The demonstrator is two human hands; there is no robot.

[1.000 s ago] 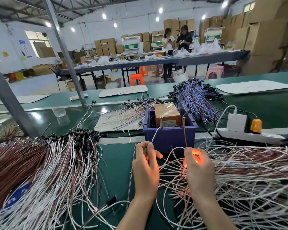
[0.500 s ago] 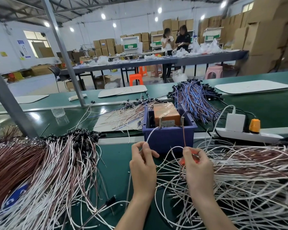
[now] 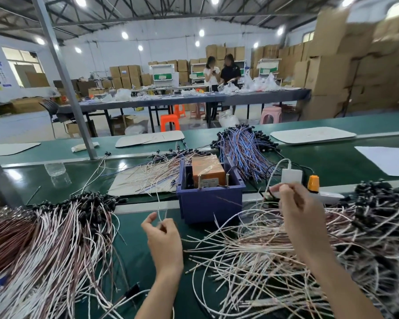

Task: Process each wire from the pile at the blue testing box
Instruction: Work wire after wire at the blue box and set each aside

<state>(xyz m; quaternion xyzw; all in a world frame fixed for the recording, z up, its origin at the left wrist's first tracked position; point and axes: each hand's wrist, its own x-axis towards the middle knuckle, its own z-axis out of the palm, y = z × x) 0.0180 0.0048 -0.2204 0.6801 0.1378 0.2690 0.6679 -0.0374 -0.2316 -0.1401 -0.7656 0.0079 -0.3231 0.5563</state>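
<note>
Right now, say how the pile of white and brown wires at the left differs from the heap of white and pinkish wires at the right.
The left pile of white and brown wires lies combed, strands parallel; the right heap of white and pinkish wires is tangled in crossing loops. The left pile's black end caps line up along its far edge; the right heap's bunch at its far right. Both lie on the green table.

One head-worn camera looks forward and down from the person's own eye level. The left hand (image 3: 164,240) and right hand (image 3: 302,217) fill the lower middle, near the lens; the blue testing box (image 3: 211,203) sits just beyond and between them. Past the hands, the wide view reaches across the workshop to far tables (image 3: 217,97) and stacked cartons (image 3: 327,72).
</note>
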